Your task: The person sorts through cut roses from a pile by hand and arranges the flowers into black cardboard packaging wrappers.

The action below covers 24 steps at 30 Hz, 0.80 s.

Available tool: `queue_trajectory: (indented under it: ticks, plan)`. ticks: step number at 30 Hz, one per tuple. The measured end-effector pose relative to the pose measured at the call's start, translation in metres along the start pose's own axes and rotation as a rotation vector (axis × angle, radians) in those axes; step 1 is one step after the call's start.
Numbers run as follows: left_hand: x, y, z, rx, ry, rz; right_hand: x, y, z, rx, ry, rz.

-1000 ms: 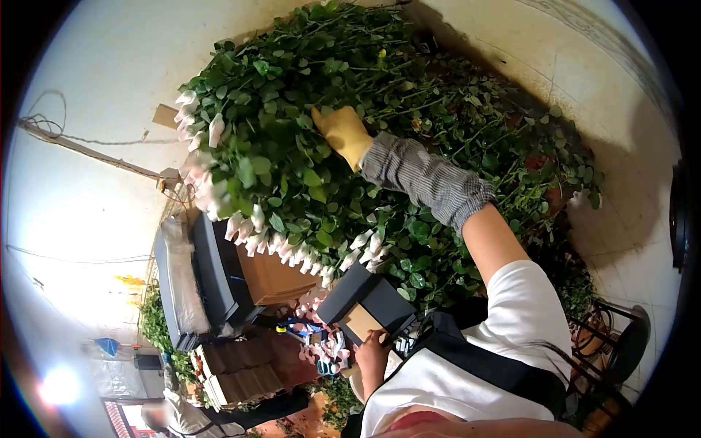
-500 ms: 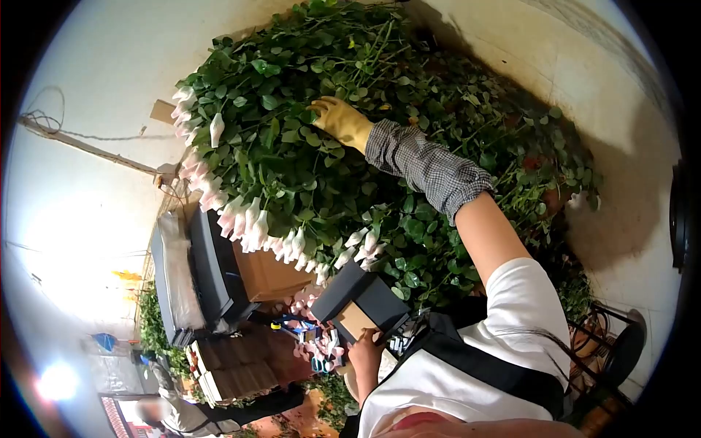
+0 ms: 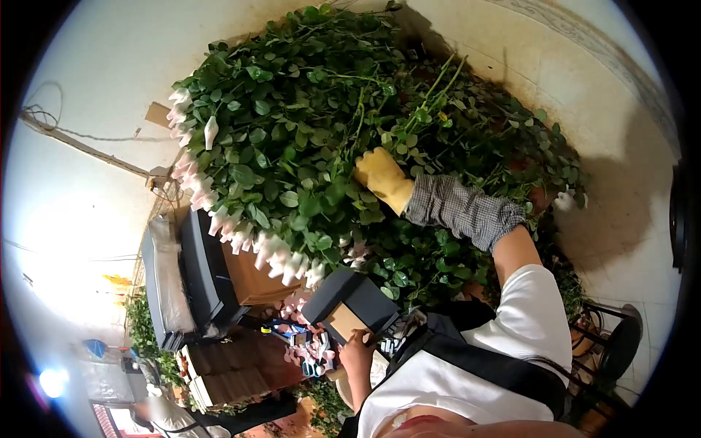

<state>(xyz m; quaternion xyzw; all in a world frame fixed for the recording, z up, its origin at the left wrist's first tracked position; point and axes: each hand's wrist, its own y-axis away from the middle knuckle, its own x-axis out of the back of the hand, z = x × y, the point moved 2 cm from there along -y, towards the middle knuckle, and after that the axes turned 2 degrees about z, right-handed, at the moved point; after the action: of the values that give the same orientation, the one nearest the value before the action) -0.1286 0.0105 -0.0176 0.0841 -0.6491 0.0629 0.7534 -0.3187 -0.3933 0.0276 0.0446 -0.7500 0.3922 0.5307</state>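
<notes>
My right hand (image 3: pixel 383 179) wears a yellow rubber glove and is closed among the leaves of a large heap of roses (image 3: pixel 292 124). It seems to grip a rose stem, though leaves cover the fingertips. Leaves beside it are blurred. Pale pink rose heads in white sleeves (image 3: pixel 281 259) hang along the heap's left and lower edge. Below the heap, my bare left hand (image 3: pixel 356 350) has its fingers bent over the edge of a brown cardboard piece (image 3: pixel 343 321). That piece lies against a dark grey folded sheet (image 3: pixel 354 292).
Dark grey boards (image 3: pixel 208 263) and a brown carton (image 3: pixel 259 277) stand at left. Below them are stacked flat packs (image 3: pixel 226 365), scissors (image 3: pixel 312 367) and scattered pink petals (image 3: pixel 296 310). A black stool (image 3: pixel 621 350) is at lower right. Another person (image 3: pixel 171 416) is at lower left.
My gloved right hand has drawn back down and to the right through the foliage, and nearby leaves and rose heads have shifted. My left hand keeps its place on the cardboard.
</notes>
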Motion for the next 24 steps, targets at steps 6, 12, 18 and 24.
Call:
queue_trajectory:
  ticks: [6, 12, 18, 24]
  plan:
    - [-0.008, 0.002, -0.005, 0.028, 0.035, 0.003, 0.071, 0.029, -0.038, 0.094, 0.251, -0.003]
    - [-0.004, 0.002, -0.005, 0.083, 0.043, -0.054, 0.041, 0.031, 0.039, -0.045, 0.433, 0.167]
    - [0.002, -0.003, -0.001, 0.062, -0.017, -0.095, -0.123, 0.149, 0.079, -0.672, -0.042, -0.202]
    - [-0.002, -0.003, -0.004, 0.031, 0.022, -0.053, 0.027, 0.13, 0.043, -0.276, 0.156, -0.597]
